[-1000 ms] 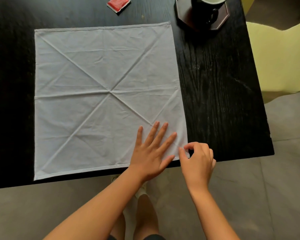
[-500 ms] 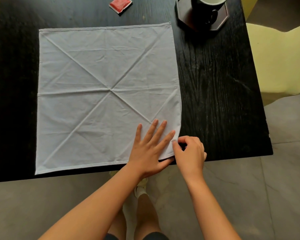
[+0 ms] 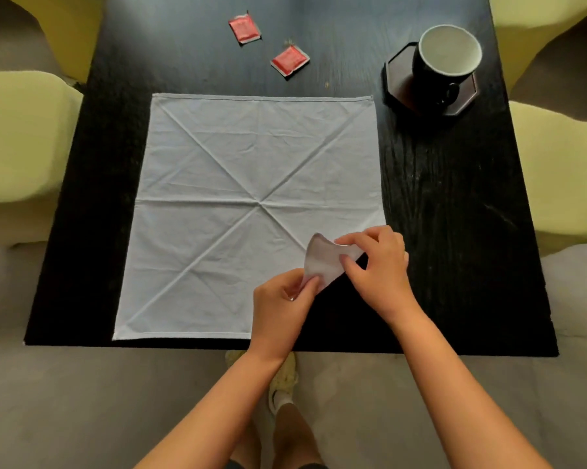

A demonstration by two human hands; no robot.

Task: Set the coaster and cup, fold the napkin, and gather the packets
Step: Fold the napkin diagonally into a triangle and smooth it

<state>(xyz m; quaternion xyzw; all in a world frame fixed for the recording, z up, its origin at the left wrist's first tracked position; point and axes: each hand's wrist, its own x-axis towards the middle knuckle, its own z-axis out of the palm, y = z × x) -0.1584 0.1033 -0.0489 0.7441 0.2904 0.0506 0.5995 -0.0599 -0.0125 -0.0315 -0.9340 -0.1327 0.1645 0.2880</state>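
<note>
I am pinching the lifted lower-right corner of the creased white cloth napkin (image 3: 251, 204), lying centre frame, with my left hand (image 3: 282, 309); my right hand (image 3: 376, 265) is nipping it too, so I am aiming it diagonally along the crease

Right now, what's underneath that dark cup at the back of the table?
The cup stands on a dark octagonal coaster, whose rim shows around it. The coaster's middle is hidden by the cup. Under both lies the black table.
</note>
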